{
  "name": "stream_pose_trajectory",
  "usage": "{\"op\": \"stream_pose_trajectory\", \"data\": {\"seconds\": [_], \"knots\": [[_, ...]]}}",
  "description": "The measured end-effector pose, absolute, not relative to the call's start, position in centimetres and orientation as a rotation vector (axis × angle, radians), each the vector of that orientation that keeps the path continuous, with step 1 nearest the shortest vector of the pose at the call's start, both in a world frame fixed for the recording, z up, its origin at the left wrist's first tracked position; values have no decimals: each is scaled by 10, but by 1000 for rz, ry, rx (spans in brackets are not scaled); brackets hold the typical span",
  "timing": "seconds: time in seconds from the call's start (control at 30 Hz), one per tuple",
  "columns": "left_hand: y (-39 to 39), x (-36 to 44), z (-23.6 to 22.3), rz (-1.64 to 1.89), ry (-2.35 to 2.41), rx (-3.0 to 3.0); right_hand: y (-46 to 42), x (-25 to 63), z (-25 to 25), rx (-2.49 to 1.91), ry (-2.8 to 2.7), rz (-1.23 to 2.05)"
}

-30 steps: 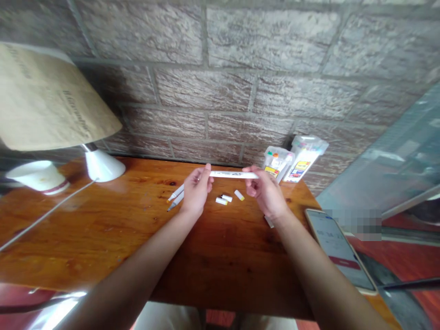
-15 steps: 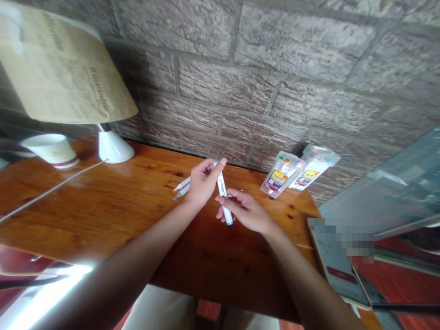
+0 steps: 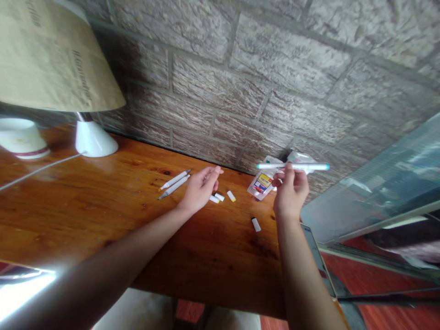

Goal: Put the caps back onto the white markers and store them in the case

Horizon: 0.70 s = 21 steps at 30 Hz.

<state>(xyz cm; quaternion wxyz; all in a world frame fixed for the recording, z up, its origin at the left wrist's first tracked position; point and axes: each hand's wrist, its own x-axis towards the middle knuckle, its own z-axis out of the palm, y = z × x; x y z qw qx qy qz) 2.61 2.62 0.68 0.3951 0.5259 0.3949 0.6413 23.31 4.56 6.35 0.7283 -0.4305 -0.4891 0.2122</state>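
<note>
My right hand [image 3: 291, 190] pinches a white marker pen [image 3: 309, 167] with light-blue ends, raised and level in front of the clear marker cases. Over the middle of the desk, my left hand [image 3: 201, 189] is closed, thumb against curled fingers, and nothing shows in it. Two uncapped markers, one with an orange tip [image 3: 174, 179] and one with a grey tip [image 3: 173, 187], lie just left of that hand. Several loose white caps rest on the wood, including a yellow-ended cap [image 3: 231, 196] and a dark-ended cap [image 3: 256, 224].
A clear marker case [image 3: 263, 184] leans by the brick wall, with a second case [image 3: 302, 157] behind the raised pen. At the left stand a lamp [image 3: 96, 140] with a cord and a paper cup [image 3: 24, 137]. A phone [image 3: 318, 256] lies partly behind my right forearm.
The marker went from both hands, level then turned upright, to my right hand alone, which moved right and up. My left hand let go of it. The camera view shifted too.
</note>
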Motion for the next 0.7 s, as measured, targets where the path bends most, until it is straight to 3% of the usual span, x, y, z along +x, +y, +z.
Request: {"op": "stream_pose_trajectory", "data": {"seconds": [0.13, 0.37, 0.7], "knots": [[22, 29, 9, 1609, 970, 1328, 50, 253, 70, -1084, -1039, 115], [21, 29, 11, 1641, 983, 1345, 50, 259, 61, -1263, -1314, -219], [21, 28, 4, 1508, 1092, 1598, 41, 245, 62, -1210, -1261, -253]]}}
